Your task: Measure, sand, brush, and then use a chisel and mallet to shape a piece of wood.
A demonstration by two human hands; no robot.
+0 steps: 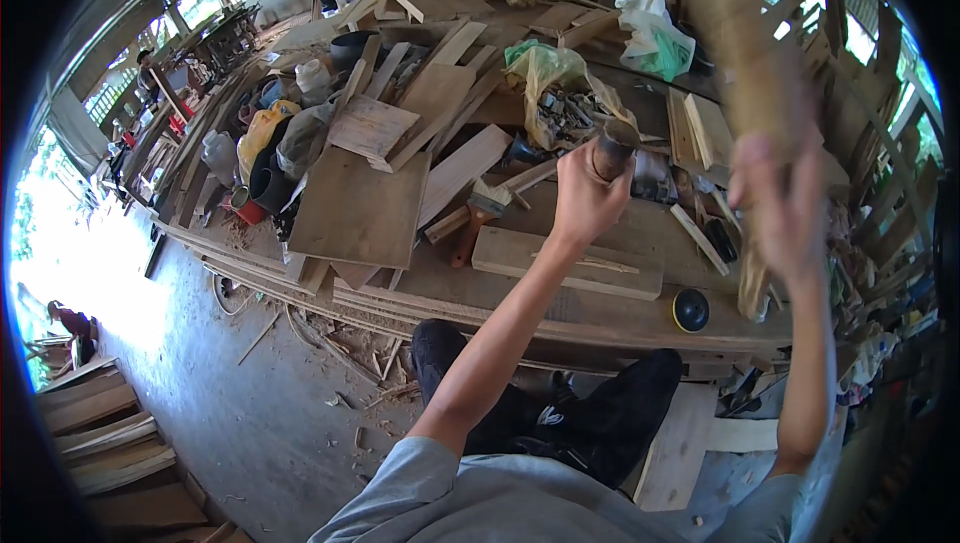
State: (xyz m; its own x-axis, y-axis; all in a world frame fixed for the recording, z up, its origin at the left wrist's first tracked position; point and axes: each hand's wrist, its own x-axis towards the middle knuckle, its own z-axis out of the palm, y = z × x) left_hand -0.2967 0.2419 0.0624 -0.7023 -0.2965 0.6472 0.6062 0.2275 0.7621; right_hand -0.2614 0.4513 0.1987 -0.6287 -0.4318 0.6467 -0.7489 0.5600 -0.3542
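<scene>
My left hand (590, 193) is closed around the round, dark-topped handle (613, 150) of what looks like a chisel. The fist hides its lower part, so no blade shows. Raised at the right, my right hand (785, 198) grips a thick wooden mallet (755, 63), both smeared by motion. The mallet's head points up toward the top edge, apart from the handle. Below my left hand a thick wooden block (510, 255) lies on the bench, with a pale splintered strip on its top. A paintbrush (480, 215) lies left of my left hand.
A black disc with a yellow rim (690, 310) lies near the bench's front edge. Behind my left hand is a plastic bag (540, 68) of small metal pieces. Loose boards (360, 208) and tubs (268, 188) crowd the left; a person (150, 78) is far left.
</scene>
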